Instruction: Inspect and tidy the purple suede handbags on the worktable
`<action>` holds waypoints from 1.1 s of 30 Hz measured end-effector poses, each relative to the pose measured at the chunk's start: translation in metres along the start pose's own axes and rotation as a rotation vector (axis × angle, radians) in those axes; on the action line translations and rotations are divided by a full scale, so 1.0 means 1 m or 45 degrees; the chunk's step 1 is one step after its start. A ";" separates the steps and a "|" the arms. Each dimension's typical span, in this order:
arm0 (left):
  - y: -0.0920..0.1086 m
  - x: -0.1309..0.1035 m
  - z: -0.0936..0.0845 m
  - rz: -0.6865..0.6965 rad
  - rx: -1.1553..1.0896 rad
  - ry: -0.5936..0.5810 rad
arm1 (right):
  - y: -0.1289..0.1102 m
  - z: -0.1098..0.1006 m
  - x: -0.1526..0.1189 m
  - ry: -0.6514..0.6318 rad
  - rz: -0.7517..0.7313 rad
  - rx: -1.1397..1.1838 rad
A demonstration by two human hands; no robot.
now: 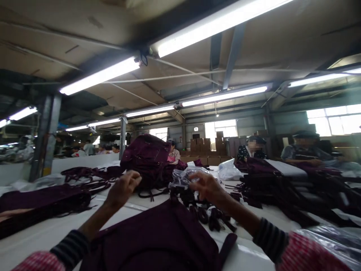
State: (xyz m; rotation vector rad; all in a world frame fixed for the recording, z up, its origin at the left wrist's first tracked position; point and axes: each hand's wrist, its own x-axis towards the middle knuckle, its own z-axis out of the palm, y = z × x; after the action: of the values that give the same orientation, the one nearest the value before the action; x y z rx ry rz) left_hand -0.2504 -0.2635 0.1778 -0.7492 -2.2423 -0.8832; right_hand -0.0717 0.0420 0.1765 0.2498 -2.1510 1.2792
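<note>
My left hand [124,190] is raised over the white table, its fingers curled together. Whatever it holds, if anything, is hidden. My right hand [207,188] reaches forward at a clear plastic bag [179,177], with thumb and fingers apart; whether it touches the plastic I cannot tell. Below and between my arms lies a dark purple fabric piece [158,237], which looks like part of a backpack. Just beyond my hands stands a full purple backpack [148,156]. Several bundled black straps [208,216] lie beneath my right hand.
Purple fabric pieces [42,197] are piled at the left. A large stack of dark bags [270,184] stands at the right, with clear plastic wrapping [332,241] nearer me. Across the table are co-workers, one in a dotted top [251,150]. Cardboard boxes [200,146] stand behind.
</note>
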 end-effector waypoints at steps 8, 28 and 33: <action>0.018 -0.173 0.061 0.206 0.208 -1.168 | 0.128 -0.001 -0.196 -0.419 -0.111 -0.420; 0.052 -0.235 0.067 0.925 0.715 -0.888 | 0.128 0.008 -0.186 -0.436 0.126 -0.887; 0.095 -0.213 0.054 0.777 0.542 -0.891 | 0.130 0.008 -0.179 -0.351 0.168 -0.697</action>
State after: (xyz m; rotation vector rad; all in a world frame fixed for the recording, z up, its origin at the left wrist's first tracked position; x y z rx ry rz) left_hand -0.0639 -0.2235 0.0333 -1.5734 -2.3897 0.1881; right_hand 0.0080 0.0762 -0.0267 0.0553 -2.6951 0.7028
